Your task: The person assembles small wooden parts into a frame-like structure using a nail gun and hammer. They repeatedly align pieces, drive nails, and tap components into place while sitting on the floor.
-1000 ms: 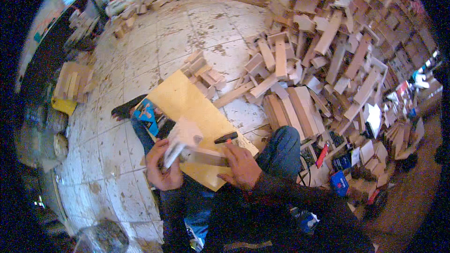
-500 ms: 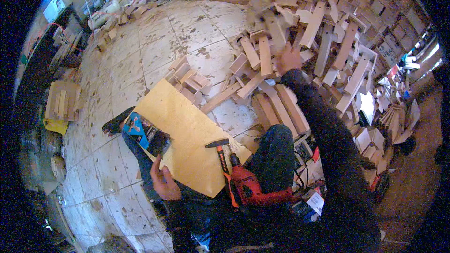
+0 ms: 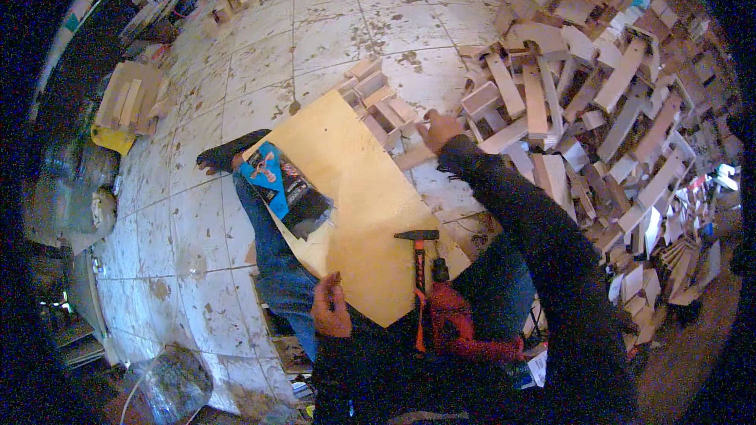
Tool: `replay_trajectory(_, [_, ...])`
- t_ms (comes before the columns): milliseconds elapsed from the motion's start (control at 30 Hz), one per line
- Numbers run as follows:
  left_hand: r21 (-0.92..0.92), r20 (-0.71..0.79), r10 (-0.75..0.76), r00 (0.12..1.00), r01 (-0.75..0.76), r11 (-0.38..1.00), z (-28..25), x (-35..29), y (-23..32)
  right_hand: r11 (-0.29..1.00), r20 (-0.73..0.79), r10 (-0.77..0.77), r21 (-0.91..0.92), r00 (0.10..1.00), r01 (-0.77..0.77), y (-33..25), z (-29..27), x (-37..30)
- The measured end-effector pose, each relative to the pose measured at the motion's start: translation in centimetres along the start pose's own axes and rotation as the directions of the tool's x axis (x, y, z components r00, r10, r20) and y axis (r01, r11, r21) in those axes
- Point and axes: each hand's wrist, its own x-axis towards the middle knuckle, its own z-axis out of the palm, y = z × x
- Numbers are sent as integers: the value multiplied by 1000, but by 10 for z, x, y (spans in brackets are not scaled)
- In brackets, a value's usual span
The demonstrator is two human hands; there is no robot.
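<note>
A yellowish board (image 3: 370, 212) lies across my lap. My left hand (image 3: 332, 311) is at its near left edge, fingers curled together; whatever they hold is too small to make out. My right hand (image 3: 442, 132) reaches over the floor between small wooden box pieces (image 3: 386, 110) and a heap of wooden assemblies (image 3: 535, 102), its fingers apart with nothing visible in them. On the board rest a blue-and-black packet (image 3: 287, 189) and a hammer (image 3: 420, 267) with an orange-and-black handle. A red power drill (image 3: 453, 315) lies beside the hammer, against my leg.
Stacked wooden pieces (image 3: 563, 4) rise at the far right. Left of me, boards (image 3: 130, 102) sit on something yellow. A plastic-wrapped bundle (image 3: 169, 382) stands at the lower left. Dirt marks the tiled floor (image 3: 260, 55).
My right hand has drawn back from the tall wooden assemblies toward the small box pieces. The view has turned, shifting the board and heap. My left hand stays by the board's edge.
</note>
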Motion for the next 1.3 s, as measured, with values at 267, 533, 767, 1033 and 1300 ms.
replay_trajectory(267, [26, 51, -124, 991, 123, 992, -3, -13, 7, 859, 39, 385, 351, 922, -373, -53, 101, 47])
replay_trajectory(533, [-35, 10, -75, 997, 76, 997, 4, 0, -4, 921, -528, 378, 301, 761, -248, -18, 80, 27])
replay_trajectory(767, [59, -20, 67, 998, -65, 996, 20, 13, 31, 921, -492, 198, 390, 848, 11, -27, 0, -72])
replay_trajectory(1033, [21, 180, 101, 979, -106, 994, 32, 25, 44, 708, -163, -312, 617, 936, 343, -88, -24, -198])
replay_trajectory(1300, [183, -6, 377, 926, -370, 911, 33, 26, 12, 919, -189, 352, 258, 917, -299, 61, -63, -225])
